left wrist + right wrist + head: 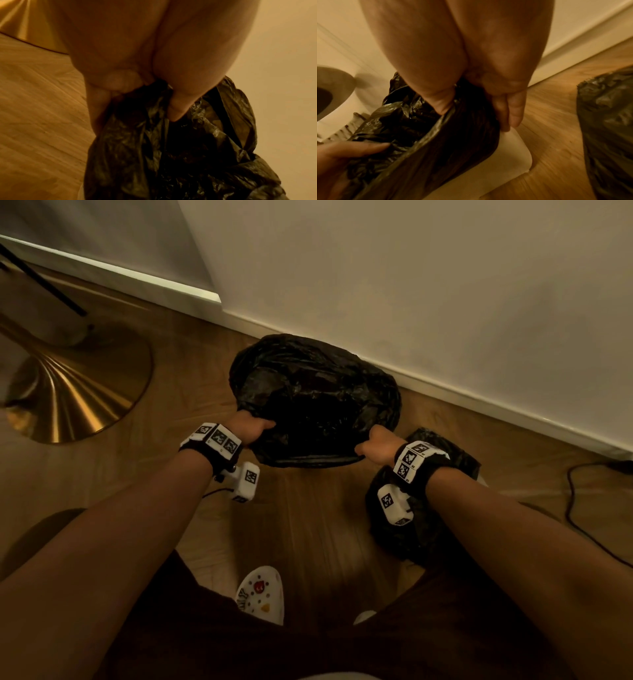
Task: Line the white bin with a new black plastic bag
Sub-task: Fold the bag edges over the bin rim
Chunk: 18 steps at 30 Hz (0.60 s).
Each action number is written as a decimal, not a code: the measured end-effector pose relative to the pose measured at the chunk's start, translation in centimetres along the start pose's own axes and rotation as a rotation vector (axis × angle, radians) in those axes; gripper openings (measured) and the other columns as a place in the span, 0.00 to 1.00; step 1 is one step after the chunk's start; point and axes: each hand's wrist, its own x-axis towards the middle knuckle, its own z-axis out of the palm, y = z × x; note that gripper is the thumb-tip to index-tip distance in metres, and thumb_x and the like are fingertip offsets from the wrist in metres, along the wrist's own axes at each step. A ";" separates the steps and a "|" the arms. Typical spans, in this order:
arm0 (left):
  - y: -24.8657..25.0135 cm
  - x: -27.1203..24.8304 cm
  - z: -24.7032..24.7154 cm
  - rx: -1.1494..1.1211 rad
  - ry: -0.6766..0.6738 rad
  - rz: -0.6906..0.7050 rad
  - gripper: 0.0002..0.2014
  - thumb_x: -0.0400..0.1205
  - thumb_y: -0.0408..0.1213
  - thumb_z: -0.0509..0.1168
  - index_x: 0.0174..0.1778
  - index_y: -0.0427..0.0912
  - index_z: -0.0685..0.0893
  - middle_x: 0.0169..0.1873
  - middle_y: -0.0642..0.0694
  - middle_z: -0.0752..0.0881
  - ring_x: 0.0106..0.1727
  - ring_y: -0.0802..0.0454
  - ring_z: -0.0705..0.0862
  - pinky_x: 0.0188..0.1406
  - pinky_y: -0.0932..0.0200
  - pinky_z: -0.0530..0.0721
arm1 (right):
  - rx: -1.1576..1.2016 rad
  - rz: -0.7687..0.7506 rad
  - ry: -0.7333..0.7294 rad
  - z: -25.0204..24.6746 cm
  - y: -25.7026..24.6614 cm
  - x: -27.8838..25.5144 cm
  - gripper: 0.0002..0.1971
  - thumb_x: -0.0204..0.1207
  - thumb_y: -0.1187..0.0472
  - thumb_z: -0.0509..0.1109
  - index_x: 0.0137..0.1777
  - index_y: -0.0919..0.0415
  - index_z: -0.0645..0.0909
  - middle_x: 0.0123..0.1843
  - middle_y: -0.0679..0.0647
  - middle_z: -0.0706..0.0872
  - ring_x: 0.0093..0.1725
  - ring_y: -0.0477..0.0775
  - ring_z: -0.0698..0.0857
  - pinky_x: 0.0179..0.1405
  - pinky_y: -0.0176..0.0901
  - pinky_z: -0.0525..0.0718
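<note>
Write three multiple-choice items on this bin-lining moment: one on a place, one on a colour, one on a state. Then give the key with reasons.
1. Where does the second, bulging black bag lie?
A. on the floor under the right forearm
B. inside the bin
C. on the lamp base

2. What colour is the round lamp base?
A. gold
B. blue
C. black

3. How do the hands meet the new bag?
A. both lie flat on the floor
B. both grip its near edge
C. only the left touches it

Key: A, it sits beside the white bin; A, it gleams brassy; B, left hand and right hand each curl over the edge.
</note>
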 end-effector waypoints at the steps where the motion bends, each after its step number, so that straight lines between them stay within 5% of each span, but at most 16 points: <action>1: 0.3 -0.1 0.0 0.094 0.023 0.039 0.30 0.80 0.48 0.69 0.75 0.37 0.75 0.67 0.40 0.82 0.64 0.36 0.82 0.65 0.45 0.81 | -0.026 -0.006 -0.014 -0.2 -0.2 0.0 0.14 0.77 0.59 0.72 0.59 0.65 0.79 0.51 0.58 0.83 0.49 0.56 0.83 0.41 0.43 0.80; 3: 0.8 -1.0 0.1 0.335 0.037 0.123 0.22 0.86 0.45 0.62 0.73 0.36 0.78 0.67 0.35 0.82 0.65 0.34 0.81 0.58 0.52 0.77 | -0.085 -0.007 -0.027 -0.6 -0.3 0.2 0.11 0.78 0.60 0.72 0.56 0.64 0.78 0.49 0.58 0.83 0.44 0.54 0.82 0.35 0.40 0.78; 5: 0.5 -1.0 -0.1 0.438 0.014 0.150 0.19 0.87 0.42 0.60 0.69 0.36 0.80 0.65 0.34 0.83 0.63 0.36 0.81 0.53 0.55 0.74 | -0.136 -0.018 -0.028 -0.8 -0.1 0.5 0.16 0.79 0.57 0.71 0.62 0.65 0.76 0.58 0.60 0.83 0.52 0.58 0.83 0.40 0.42 0.80; 8: -0.3 -0.8 -0.8 0.324 -0.042 0.110 0.18 0.84 0.41 0.66 0.68 0.40 0.82 0.63 0.37 0.86 0.59 0.40 0.84 0.58 0.48 0.83 | -0.145 -0.075 -0.031 -0.8 0.1 0.6 0.35 0.84 0.39 0.62 0.84 0.61 0.66 0.81 0.60 0.74 0.77 0.63 0.75 0.76 0.53 0.76; 9: -0.5 -0.6 -1.0 0.253 -0.081 0.088 0.19 0.83 0.42 0.68 0.70 0.41 0.81 0.63 0.39 0.86 0.60 0.40 0.85 0.61 0.43 0.85 | -0.117 -0.073 -0.046 -0.9 -0.1 0.5 0.38 0.84 0.34 0.57 0.85 0.59 0.65 0.83 0.59 0.72 0.79 0.63 0.73 0.80 0.54 0.72; 12: -1.1 -0.2 -2.0 0.124 -0.192 0.059 0.24 0.82 0.47 0.69 0.74 0.45 0.77 0.66 0.45 0.83 0.64 0.42 0.83 0.68 0.40 0.81 | 0.019 0.039 -0.064 -1.4 -1.3 0.2 0.48 0.78 0.24 0.50 0.85 0.61 0.66 0.84 0.61 0.71 0.79 0.65 0.74 0.80 0.57 0.73; 15: -1.9 0.7 -2.6 -0.146 -0.243 0.001 0.28 0.80 0.53 0.69 0.73 0.44 0.77 0.70 0.43 0.83 0.67 0.43 0.83 0.67 0.40 0.81 | 0.008 0.095 -0.015 -1.4 -2.0 1.0 0.47 0.83 0.28 0.40 0.81 0.68 0.70 0.82 0.65 0.72 0.79 0.66 0.74 0.79 0.53 0.71; 18: -1.4 0.4 -2.5 -0.370 -0.224 -0.085 0.17 0.88 0.47 0.60 0.69 0.42 0.78 0.63 0.44 0.84 0.58 0.46 0.84 0.52 0.48 0.84 | 0.014 0.090 0.055 -1.1 -2.3 1.7 0.48 0.85 0.32 0.33 0.71 0.72 0.80 0.73 0.69 0.81 0.69 0.67 0.81 0.74 0.54 0.75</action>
